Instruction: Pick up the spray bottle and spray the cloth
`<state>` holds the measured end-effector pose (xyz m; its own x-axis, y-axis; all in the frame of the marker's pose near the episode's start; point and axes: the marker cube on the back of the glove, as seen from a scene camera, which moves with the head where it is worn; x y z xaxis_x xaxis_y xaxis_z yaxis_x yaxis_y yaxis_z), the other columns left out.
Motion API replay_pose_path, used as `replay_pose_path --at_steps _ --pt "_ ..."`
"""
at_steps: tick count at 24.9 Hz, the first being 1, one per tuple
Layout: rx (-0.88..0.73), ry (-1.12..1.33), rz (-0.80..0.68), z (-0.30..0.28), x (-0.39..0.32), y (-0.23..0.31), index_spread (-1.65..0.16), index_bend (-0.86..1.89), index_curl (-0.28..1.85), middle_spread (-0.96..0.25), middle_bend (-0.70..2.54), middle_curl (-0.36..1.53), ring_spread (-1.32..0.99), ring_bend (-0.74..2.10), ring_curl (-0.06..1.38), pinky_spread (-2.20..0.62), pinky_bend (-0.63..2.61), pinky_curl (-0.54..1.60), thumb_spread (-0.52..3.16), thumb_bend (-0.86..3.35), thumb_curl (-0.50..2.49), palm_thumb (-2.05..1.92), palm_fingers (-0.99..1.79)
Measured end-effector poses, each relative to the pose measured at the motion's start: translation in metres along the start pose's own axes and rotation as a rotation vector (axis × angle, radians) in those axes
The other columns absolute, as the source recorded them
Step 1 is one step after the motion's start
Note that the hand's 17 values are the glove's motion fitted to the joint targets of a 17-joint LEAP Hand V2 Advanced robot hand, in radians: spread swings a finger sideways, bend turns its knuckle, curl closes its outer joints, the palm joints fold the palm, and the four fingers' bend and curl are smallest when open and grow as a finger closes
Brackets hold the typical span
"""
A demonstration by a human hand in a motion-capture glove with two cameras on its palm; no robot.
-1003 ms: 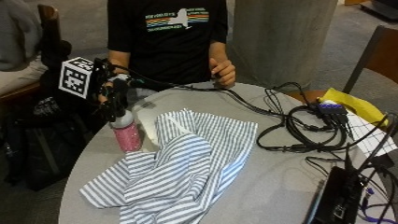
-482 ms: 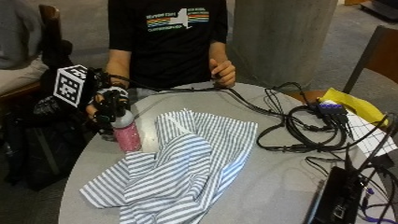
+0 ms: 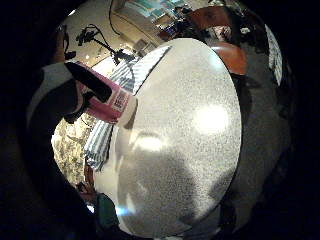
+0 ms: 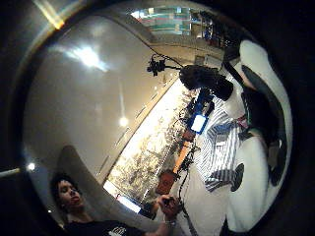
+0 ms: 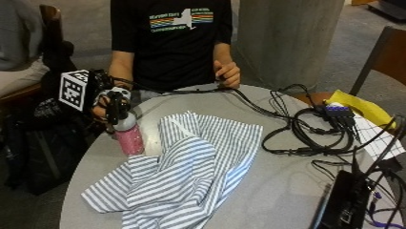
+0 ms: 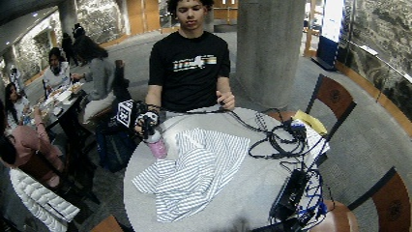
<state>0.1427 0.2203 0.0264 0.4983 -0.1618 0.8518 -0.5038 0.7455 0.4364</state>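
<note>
At the left of the outside view, the gloved right hand wraps its fingers around the head of the pink spray bottle, which stands on the table just beside the striped cloth at frame centre. The pick-up step looks underway. Next comes lifting, aiming the nozzle at the cloth, and squeezing the trigger.

The gloved right hand covers the spray bottle head, hiding its nozzle and trigger.
</note>
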Motion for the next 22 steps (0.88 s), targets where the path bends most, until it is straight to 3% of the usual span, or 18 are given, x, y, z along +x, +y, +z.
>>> replay_pose_path --at_steps 4,12,22 --pt "0.008 0.010 0.017 -0.003 0.001 0.001 -0.21 0.35 0.39 -0.11 0.36 0.51 -0.12 0.59 0.45 -0.22 0.51 0.37 0.41 0.03 0.60 1.16 1.12" --pt "-0.030 0.055 0.025 -0.019 0.006 0.011 -0.27 0.17 0.40 0.01 0.29 0.49 0.05 0.25 0.40 0.18 0.49 0.40 0.74 -0.05 0.55 0.98 0.37" --pt "-0.181 -0.016 0.070 0.010 0.009 -0.006 -0.33 0.12 0.32 0.09 0.20 0.42 0.11 0.20 0.30 0.30 0.48 0.34 0.89 -0.03 0.49 0.89 0.27"
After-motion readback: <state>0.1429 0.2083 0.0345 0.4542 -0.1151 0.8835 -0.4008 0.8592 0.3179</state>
